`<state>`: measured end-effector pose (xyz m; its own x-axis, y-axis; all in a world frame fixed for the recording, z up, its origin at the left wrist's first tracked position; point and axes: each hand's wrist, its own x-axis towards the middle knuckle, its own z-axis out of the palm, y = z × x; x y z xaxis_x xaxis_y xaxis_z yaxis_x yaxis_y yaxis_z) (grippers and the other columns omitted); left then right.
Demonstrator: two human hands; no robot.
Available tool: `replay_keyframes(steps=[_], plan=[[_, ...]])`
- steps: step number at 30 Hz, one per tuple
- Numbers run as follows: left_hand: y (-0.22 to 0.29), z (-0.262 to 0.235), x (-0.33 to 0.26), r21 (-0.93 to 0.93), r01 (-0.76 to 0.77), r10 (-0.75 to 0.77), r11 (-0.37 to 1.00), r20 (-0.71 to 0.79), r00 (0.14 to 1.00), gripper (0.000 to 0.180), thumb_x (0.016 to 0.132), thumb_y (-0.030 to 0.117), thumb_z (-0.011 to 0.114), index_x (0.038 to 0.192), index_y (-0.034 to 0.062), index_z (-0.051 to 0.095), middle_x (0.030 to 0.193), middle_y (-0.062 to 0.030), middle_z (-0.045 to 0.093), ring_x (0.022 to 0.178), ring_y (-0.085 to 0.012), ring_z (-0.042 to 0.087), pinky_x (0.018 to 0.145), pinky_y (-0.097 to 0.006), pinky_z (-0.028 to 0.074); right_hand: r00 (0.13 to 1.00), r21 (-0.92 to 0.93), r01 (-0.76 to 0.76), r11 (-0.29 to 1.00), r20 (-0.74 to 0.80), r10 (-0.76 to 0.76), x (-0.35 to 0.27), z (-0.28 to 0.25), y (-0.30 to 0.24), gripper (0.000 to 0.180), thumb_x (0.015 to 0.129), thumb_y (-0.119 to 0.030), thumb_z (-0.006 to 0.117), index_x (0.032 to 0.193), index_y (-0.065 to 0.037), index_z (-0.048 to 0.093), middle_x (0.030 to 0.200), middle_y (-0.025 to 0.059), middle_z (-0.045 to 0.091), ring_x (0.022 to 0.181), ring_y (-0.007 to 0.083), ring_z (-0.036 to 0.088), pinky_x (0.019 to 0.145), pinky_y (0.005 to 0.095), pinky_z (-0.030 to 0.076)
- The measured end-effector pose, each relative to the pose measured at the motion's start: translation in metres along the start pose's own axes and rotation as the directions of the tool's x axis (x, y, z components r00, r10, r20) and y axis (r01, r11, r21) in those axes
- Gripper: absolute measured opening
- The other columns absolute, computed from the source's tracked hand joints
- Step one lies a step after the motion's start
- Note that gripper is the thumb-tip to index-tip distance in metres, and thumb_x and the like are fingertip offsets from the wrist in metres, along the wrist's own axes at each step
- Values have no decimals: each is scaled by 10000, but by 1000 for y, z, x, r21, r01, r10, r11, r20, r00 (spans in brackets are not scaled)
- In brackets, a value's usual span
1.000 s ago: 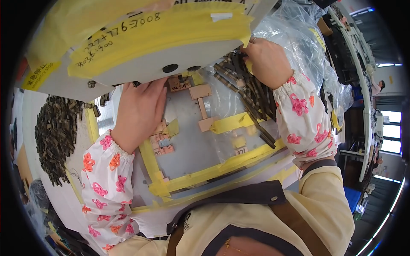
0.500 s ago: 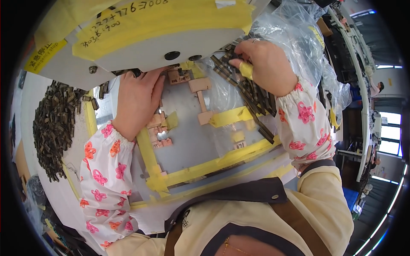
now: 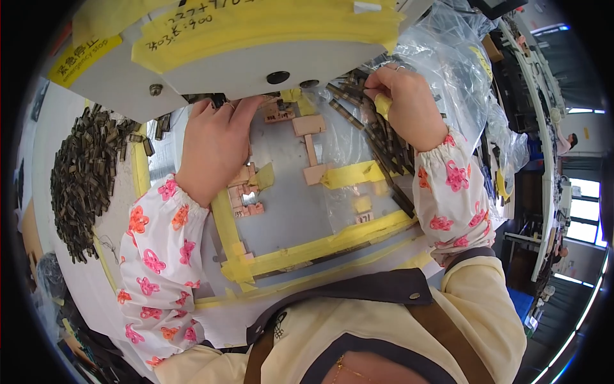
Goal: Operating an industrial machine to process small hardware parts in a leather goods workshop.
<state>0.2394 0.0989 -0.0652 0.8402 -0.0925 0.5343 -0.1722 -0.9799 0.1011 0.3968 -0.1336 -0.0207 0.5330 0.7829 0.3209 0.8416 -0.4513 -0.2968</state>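
My left hand (image 3: 217, 141) reaches to the lower edge of the grey machine housing (image 3: 224, 73). Its fingers are bent together beside a small dark piece, and the tips are partly hidden, so what they hold cannot be made out. At the right, my right hand (image 3: 409, 105), with yellow tape round one finger, pinches at the end of a bundle of long dark strips (image 3: 384, 150). Between the hands lies a grey plate (image 3: 278, 211) bordered with yellow tape. Pinkish-brown blocks (image 3: 310, 125) are fixed on it.
A big heap of short dark cut pieces (image 3: 86, 185) covers the left of the table. Clear plastic film (image 3: 441, 48) lies beyond the strips at the right. The housing overhangs the far side of the plate, with yellow tape (image 3: 268, 38) across its front.
The whole view has shifted slightly. My left hand's fingers have drawn up and show more at the housing edge. My right hand stays at the strips, its fingers a little closer together.
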Motion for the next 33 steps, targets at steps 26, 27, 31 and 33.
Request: replay_keyframes(steps=[26,27,31,33], plan=[[3,-9,2,-192,73,-46,979,141,989,369,739,-36,521,1052,120,640,675,-95,581,587,-270,558,549,-366,450,954,333,283,900,0,-300,16,43,-16,160,681,10,609,838,-11,631,834,108,597,769,329,591,678,391,491],[4,-9,2,-192,74,-47,979,141,989,369,739,-36,521,1052,120,640,675,-95,581,587,-270,558,549,-366,450,954,334,283,899,0,-300,16,45,-16,160,681,10,609,838,-11,631,834,108,597,769,329,591,678,391,491],[6,-6,7,-111,11,13,994,213,977,370,743,-34,525,1062,121,631,682,-94,582,604,-271,560,568,-362,452,960,356,271,894,-33,-278,18,48,-24,148,680,5,614,827,-11,633,848,101,605,765,312,595,672,378,494],[6,-5,6,-108,12,13,994,223,975,359,746,-32,527,1055,119,629,678,-95,581,606,-271,562,571,-359,452,957,341,284,896,-43,-287,19,46,-27,140,681,3,617,819,-12,634,855,99,608,760,307,597,666,371,496]])
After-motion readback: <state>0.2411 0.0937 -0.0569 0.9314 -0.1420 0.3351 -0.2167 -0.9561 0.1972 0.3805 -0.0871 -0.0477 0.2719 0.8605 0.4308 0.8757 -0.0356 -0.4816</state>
